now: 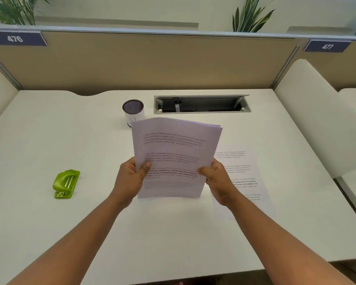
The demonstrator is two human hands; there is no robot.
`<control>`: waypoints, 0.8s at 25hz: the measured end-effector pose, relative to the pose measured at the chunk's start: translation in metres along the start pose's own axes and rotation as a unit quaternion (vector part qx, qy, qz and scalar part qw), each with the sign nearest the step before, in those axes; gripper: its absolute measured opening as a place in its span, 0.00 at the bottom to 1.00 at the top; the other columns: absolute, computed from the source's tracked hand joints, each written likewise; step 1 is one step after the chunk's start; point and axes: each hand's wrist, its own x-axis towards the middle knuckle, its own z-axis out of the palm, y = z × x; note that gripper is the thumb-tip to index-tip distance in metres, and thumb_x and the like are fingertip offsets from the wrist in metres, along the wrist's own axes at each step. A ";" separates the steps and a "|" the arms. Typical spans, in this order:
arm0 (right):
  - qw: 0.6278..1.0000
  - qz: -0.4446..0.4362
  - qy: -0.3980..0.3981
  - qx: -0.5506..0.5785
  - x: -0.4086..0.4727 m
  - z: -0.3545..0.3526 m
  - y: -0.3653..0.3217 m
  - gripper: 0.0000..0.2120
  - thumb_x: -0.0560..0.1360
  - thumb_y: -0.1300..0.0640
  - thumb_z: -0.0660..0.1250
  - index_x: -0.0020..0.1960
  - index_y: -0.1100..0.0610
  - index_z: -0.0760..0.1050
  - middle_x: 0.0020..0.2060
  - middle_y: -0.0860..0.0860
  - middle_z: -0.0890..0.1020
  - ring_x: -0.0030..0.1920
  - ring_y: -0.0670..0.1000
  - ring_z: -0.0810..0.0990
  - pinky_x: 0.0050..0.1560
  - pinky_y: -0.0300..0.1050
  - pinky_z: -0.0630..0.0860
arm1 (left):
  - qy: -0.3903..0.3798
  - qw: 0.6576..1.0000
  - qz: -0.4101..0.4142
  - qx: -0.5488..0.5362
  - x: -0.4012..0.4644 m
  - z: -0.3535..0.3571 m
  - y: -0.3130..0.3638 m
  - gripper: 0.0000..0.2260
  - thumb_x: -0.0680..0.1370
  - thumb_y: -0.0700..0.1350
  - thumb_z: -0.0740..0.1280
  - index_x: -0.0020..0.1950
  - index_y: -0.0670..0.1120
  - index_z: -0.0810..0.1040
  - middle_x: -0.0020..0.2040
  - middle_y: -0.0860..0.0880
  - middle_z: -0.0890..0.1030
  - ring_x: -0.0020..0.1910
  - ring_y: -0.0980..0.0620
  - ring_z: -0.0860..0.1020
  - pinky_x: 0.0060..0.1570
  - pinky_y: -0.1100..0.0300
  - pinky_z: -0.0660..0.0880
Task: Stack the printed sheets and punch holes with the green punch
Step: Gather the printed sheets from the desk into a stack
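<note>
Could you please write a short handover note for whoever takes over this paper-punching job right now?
Left hand and right hand each grip a side of the stack of printed sheets, held upright above the desk.
More printed sheets lie flat to the right, not yet gathered.
Green punch sits untouched to the left.
Left: add those sheets, square the stack, punch.
</note>
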 end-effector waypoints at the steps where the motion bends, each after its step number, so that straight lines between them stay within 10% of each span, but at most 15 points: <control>1: 1.000 0.008 0.013 0.007 0.002 -0.007 0.002 0.18 0.72 0.64 0.62 0.59 0.56 0.80 0.57 0.54 0.85 0.58 0.54 0.83 0.60 0.54 0.78 | 0.008 1.000 -0.003 0.007 0.002 0.001 -0.001 0.07 0.82 0.43 0.67 0.58 0.47 0.82 0.51 0.51 0.88 0.49 0.50 0.86 0.48 0.54 0.82; 5: 0.962 0.078 0.226 -0.129 0.007 -0.057 0.024 0.22 0.75 0.59 0.65 0.68 0.53 0.74 0.68 0.50 0.77 0.68 0.54 0.75 0.63 0.50 0.72 | 0.019 0.998 -0.061 0.019 0.014 0.008 -0.010 0.07 0.81 0.41 0.67 0.58 0.46 0.82 0.50 0.49 0.88 0.47 0.49 0.87 0.45 0.54 0.82; 11: 0.790 0.240 0.341 -0.450 -0.007 -0.139 0.046 0.27 0.70 0.46 0.72 0.64 0.56 0.71 0.65 0.55 0.72 0.65 0.62 0.72 0.60 0.59 0.72 | 0.008 0.985 -0.165 0.051 0.025 0.019 -0.034 0.08 0.81 0.39 0.67 0.59 0.44 0.81 0.53 0.45 0.86 0.49 0.44 0.85 0.53 0.45 0.82; 20: 0.820 0.273 0.293 -0.409 -0.011 -0.167 0.045 0.25 0.65 0.49 0.76 0.55 0.52 0.67 0.52 0.51 0.76 0.57 0.59 0.75 0.55 0.53 0.71 | 0.025 0.973 -0.206 0.104 0.022 0.028 -0.037 0.09 0.81 0.36 0.64 0.48 0.49 0.80 0.46 0.48 0.84 0.44 0.46 0.83 0.37 0.56 0.77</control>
